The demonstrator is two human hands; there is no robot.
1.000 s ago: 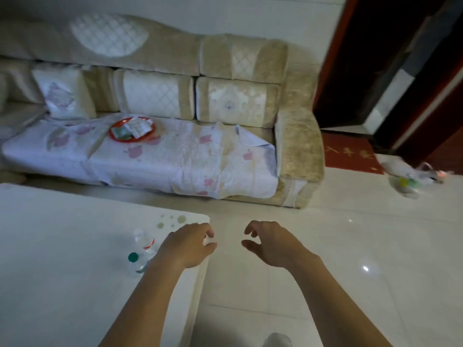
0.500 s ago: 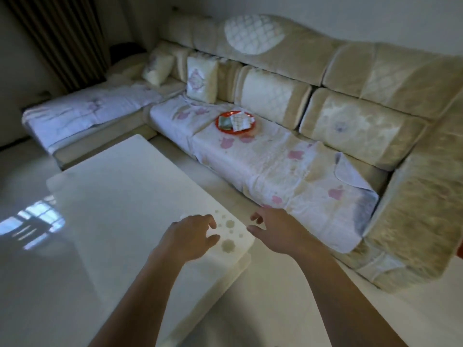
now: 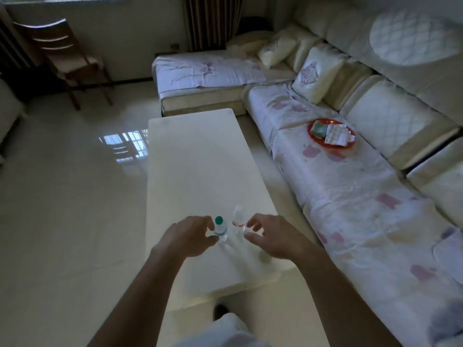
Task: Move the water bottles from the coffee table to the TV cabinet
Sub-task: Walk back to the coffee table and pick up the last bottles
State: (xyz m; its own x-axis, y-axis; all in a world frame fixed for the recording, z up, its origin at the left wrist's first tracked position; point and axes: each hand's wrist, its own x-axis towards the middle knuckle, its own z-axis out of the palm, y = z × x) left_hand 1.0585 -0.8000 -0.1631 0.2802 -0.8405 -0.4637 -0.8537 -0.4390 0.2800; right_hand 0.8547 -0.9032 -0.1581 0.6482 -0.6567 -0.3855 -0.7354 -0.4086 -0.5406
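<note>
White rectangular coffee table (image 3: 200, 166) at frame centre bears two upright clear plastic water bottles, one green-capped (image 3: 220, 229), one red-labelled (image 3: 238, 221); left hand (image 3: 190, 236) and right hand (image 3: 273, 236) flank them, fingers spread, gripping nothing.

No legible text, brand, number or sign anywhere in frame. Lower centre: the green-capped bottle (image 3: 220, 229) carries a pale label band and the clear bottle (image 3: 238, 222) beside it a red-edged band, but both are too small and blurred for any lettering to be made out. Right of centre: the packets on the red tray (image 3: 331, 133) show only a checked pattern and a green face, with no characters that can be read.
</note>
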